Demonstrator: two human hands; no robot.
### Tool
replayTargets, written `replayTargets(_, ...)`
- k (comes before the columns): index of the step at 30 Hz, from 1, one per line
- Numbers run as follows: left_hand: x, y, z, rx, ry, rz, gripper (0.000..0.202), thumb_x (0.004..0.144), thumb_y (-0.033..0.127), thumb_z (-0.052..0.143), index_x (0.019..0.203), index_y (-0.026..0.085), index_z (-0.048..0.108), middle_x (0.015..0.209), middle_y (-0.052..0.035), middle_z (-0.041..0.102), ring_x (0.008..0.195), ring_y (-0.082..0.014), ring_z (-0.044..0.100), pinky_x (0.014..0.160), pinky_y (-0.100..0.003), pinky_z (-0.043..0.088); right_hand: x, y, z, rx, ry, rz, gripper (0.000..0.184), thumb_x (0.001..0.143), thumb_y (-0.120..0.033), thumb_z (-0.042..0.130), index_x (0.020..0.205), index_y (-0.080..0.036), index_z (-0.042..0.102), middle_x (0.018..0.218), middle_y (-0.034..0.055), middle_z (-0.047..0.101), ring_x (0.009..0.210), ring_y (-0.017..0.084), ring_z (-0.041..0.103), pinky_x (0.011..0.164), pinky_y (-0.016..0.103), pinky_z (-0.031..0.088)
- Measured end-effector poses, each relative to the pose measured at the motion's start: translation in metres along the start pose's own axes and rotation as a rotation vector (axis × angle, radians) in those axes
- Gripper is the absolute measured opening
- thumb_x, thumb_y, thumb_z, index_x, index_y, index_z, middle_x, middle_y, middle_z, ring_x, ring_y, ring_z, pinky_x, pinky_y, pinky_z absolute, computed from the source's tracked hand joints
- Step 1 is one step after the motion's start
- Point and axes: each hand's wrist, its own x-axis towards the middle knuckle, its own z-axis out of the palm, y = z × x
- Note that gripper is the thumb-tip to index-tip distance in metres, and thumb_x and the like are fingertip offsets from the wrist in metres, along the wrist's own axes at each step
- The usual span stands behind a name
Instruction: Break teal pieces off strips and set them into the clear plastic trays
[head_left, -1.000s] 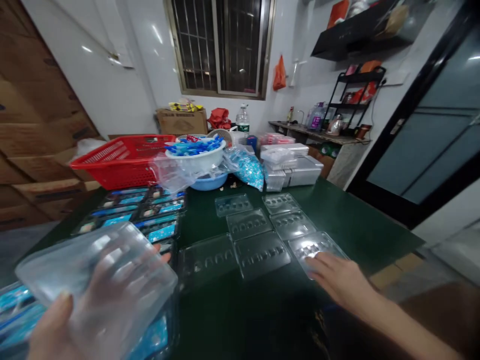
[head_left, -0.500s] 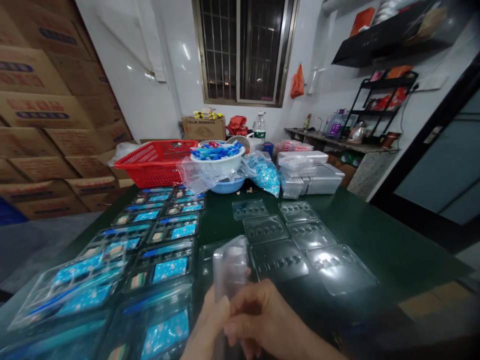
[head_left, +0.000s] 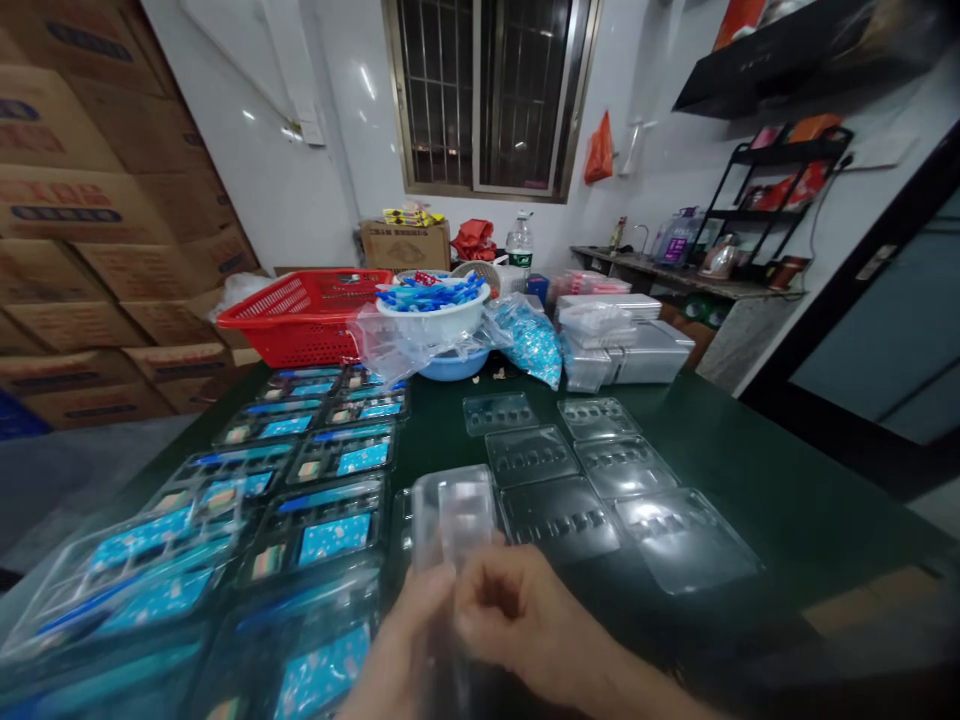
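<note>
Upright over the front of the table is a stack of thin transparent plastic trays. My left hand wraps around its left side, thumb at the front. My right hand is closed, with thumb and forefinger pinching at the stack's right edge; blur partly hides the fingertips. Single transparent trays with moulded bumps lie flat just beyond and to the right. On the left stand rows of filled trays, each with a blue pen, a blue patterned piece and a small striped piece.
At the back stand a red basket, a white basin of blue pens, a bag of blue pieces and stacked plastic trays. Cardboard boxes are piled at left. The table is dark green.
The stack of trays has turned so more of its broad face shows. My right hand's fingers have curled in closer to its edge. The view has shifted slightly.
</note>
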Motion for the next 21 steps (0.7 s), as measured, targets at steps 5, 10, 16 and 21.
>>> replayTargets(5,-0.011,0.048,-0.027,-0.124,0.104,0.161,0.070,0.062,0.030,0.063,0.127,0.034,0.036,0.100,-0.0042,0.066,0.095,-0.0312,0.058,0.077,-0.042,0.048,0.023,-0.032,-0.026,-0.300,0.188,-0.232,0.011,0.076,-0.016,0.047,0.066,-0.016,0.044,0.059,-0.0048,0.040,0.052,0.005,0.037,0.048,0.017,0.030)
replayTargets(10,-0.029,0.091,-0.055,-0.131,0.257,0.314,0.067,0.061,0.042,0.062,0.124,0.039,0.038,0.111,-0.0065,0.061,0.106,-0.0357,0.050,0.078,-0.051,0.046,0.102,-0.002,-0.047,-1.057,0.220,-0.491,0.014,0.084,-0.018,0.033,0.080,-0.016,0.046,0.077,0.0012,0.049,0.065,0.009,0.045,0.060,0.020,0.035)
replayTargets(16,-0.040,0.093,-0.058,-0.118,0.312,0.333,0.064,0.063,0.043,0.060,0.124,0.037,0.040,0.116,-0.0043,0.059,0.110,-0.0340,0.047,0.088,-0.051,0.040,0.169,0.061,-0.056,-1.476,0.075,-0.347,0.023,0.087,-0.017,0.029,0.084,-0.014,0.052,0.087,0.0069,0.055,0.079,0.014,0.051,0.066,0.023,0.034)
replayTargets(21,-0.037,0.096,-0.060,-0.147,0.258,0.277,0.067,0.062,0.043,0.062,0.124,0.040,0.037,0.115,-0.0029,0.059,0.112,-0.0320,0.046,0.090,-0.048,0.039,0.175,0.065,-0.067,-1.611,-0.075,-0.235,0.021,0.085,-0.019,0.033,0.091,-0.014,0.053,0.091,0.0080,0.058,0.080,0.017,0.055,0.065,0.025,0.036)
